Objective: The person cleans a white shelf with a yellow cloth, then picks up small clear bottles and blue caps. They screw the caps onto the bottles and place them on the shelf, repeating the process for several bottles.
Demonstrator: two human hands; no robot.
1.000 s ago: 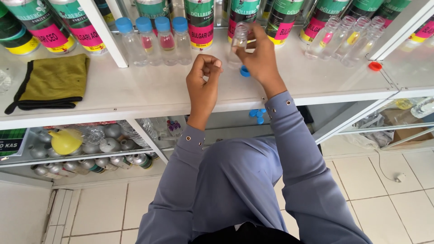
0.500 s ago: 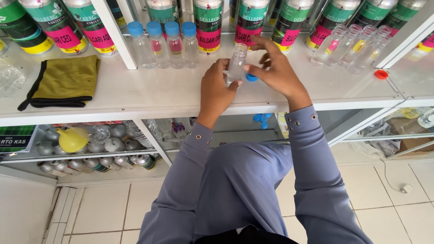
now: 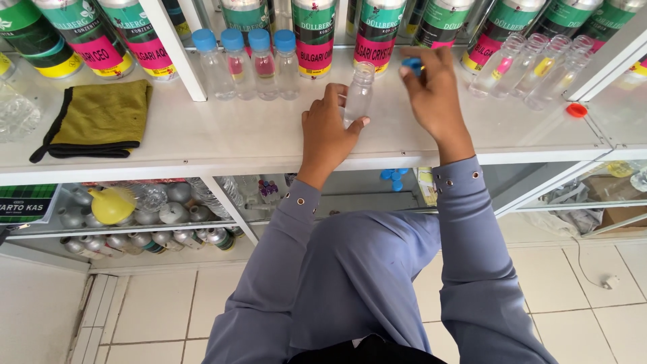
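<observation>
My left hand [image 3: 327, 131] grips a small clear plastic bottle [image 3: 358, 93] that stands upright and uncapped on the white counter [image 3: 236, 138]. My right hand [image 3: 433, 94] is just to the right of the bottle's neck and pinches a blue cap [image 3: 412, 65] between its fingertips, slightly above and beside the opening. Both arms wear grey-blue sleeves.
Three clear bottles with blue caps [image 3: 241, 57] stand at the back left. Several uncapped clear bottles [image 3: 532, 64] lie at the right, with a red cap [image 3: 577, 110] near them. A folded olive cloth [image 3: 98, 118] lies at the left. Tall labelled cans [image 3: 313, 27] line the back.
The left hand has closed round the bottle and set it down on the counter. The right hand has moved right and up, off the bottle, holding the blue cap.
</observation>
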